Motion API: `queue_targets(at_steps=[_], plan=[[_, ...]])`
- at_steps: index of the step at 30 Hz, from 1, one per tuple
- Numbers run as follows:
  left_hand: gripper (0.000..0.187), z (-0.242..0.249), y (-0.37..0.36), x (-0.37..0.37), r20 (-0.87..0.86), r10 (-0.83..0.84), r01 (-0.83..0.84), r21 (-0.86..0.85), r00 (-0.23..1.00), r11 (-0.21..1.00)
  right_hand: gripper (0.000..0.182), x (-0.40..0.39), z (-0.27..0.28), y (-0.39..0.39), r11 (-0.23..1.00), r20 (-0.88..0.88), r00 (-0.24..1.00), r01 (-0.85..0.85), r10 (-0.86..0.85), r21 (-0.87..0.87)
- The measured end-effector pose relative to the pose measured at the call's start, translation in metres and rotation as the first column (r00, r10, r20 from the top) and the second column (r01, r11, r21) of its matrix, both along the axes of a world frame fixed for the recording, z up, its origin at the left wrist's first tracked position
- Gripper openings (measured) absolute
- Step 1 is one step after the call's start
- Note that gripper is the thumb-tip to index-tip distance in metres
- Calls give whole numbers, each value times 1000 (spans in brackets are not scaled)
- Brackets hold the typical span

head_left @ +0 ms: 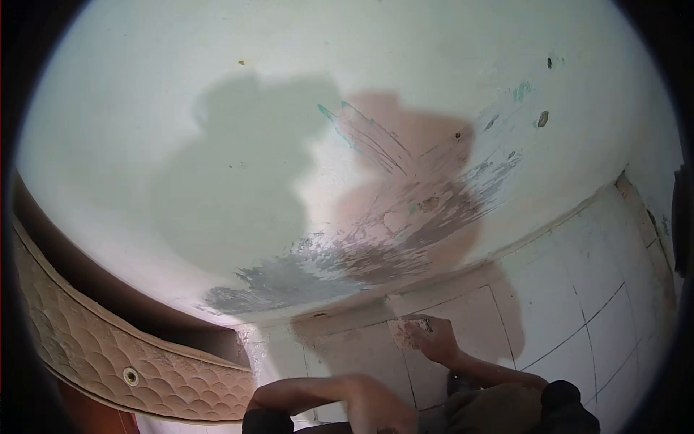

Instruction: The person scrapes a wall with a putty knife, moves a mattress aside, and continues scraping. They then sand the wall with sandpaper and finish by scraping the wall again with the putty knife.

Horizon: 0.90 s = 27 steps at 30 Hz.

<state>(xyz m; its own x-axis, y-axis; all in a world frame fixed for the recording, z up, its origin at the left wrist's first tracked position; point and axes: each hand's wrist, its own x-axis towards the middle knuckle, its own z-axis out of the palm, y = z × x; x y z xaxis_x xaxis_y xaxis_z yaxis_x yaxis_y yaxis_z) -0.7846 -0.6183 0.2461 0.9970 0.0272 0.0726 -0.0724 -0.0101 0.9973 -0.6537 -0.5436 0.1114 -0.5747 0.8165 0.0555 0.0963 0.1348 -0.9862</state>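
Note:
My right hand [431, 338] is closed on a small, flat beige piece [403, 334] with dark marks, whose exact kind I cannot make out. Hand and piece are over the white tiles [463, 311], just below the painted wall [217, 217]. Bent in front of my body at the bottom edge, my left hand [379, 409] is blurred and its fingers do not show. Above both hands, the wall bears a wide patch of grey smears [311, 278] and scraped streaks.
A quilted beige mattress [144, 354] stands at the lower left, close to the wall. Thin green marks [325, 112] and several small chips [543, 118] show on the wall. Shadows fall across wall and tiles. A dark object [680, 220] is at the right edge.

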Motion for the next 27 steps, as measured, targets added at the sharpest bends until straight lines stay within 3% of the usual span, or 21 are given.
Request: queue_targets(at_steps=[3,5,7,8,9,10,12,14,15,16,17,23,27], plan=[[29,18,9,-22,-66,224,-225,-20,972,974,30,-2,10,14,999,-17,1000,18,-18,27],[30,30,9,-33,-141,418,-423,-2,897,906,25,0,19,26,965,-165,963,234,-214,114],[30,40,9,-42,-225,577,-576,76,785,814,21,-5,37,60,731,-467,857,460,-217,505],[30,45,9,-46,-262,637,-632,112,725,767,20,-4,61,71,818,-431,870,420,-240,392],[28,48,9,-49,-315,748,-728,205,584,654,20,-1,92,77,885,-393,882,380,-259,268],[28,47,8,-50,-320,739,-720,200,592,664,20,-9,121,79,879,-457,837,429,-300,207],[26,46,3,-55,-262,891,-855,279,372,438,19,-14,146,79,867,-516,780,480,-354,131],[23,50,2,-67,-264,896,-851,302,358,429,18,-10,150,79,888,-501,802,441,-324,132],[21,52,-2,-69,-262,929,-912,250,260,326,18,-6,144,82,890,-491,807,438,-327,127],[20,53,-2,-70,-261,952,-954,207,159,216,18,-1,136,88,866,-525,810,438,-263,241],[15,39,-3,-75,-81,992,-965,236,100,116,18,0,134,94,828,-554,811,435,-189,354],[15,39,-18,-91,-86,988,-988,102,-124,-115,18,-30,201,104,740,-593,805,418,-32,527],[18,38,-23,-102,16,979,-977,62,-205,-206,17,-35,186,106,821,-675,738,394,-14,413]])
